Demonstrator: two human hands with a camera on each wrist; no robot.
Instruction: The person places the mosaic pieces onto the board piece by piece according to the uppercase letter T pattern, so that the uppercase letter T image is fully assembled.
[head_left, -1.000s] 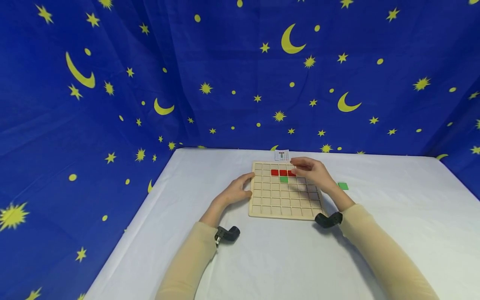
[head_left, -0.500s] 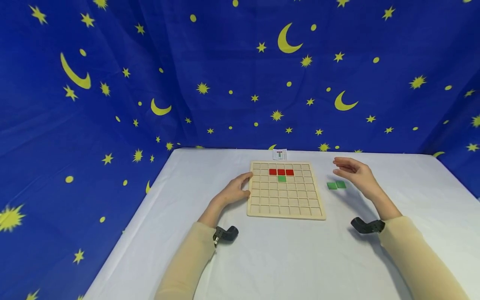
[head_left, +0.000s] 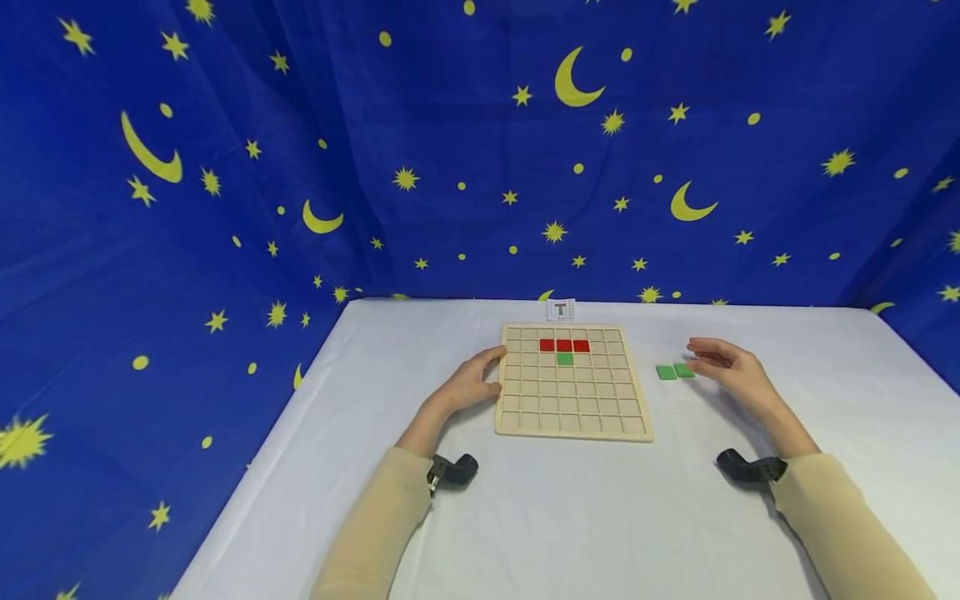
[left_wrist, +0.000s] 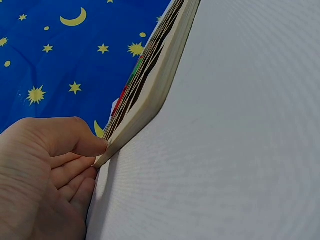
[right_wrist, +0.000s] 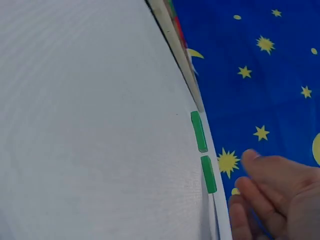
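Observation:
My left hand (head_left: 467, 382) rests against the left edge of a wooden grid board (head_left: 525, 423), its thumb and fingertips touching the rim at spread points. Three red square tiles (head_left: 564, 345) sit in a row on the board. A green square tile (head_left: 565, 359) lies directly below the middle red one. To the right of the board, two green tiles (head_left: 666, 372) lie side by side on the table. My right hand (head_left: 738, 377) hovers by the right-hand tile, thumb and fingers apart with nothing between them. In the right wrist view, both loose green tiles (right_wrist: 199, 131) show beside the fingers.
A small printed card (head_left: 561, 310) with a T-shaped pattern on a grid lies behind the board. White cloth covers the table (head_left: 585, 517). A blue curtain (head_left: 450, 125) with yellow moons and stars hangs behind and along the sides.
My right hand has moved from above the board's red row out to the right, then lowered near the two loose green tiles. The left hand stays at the board's edge.

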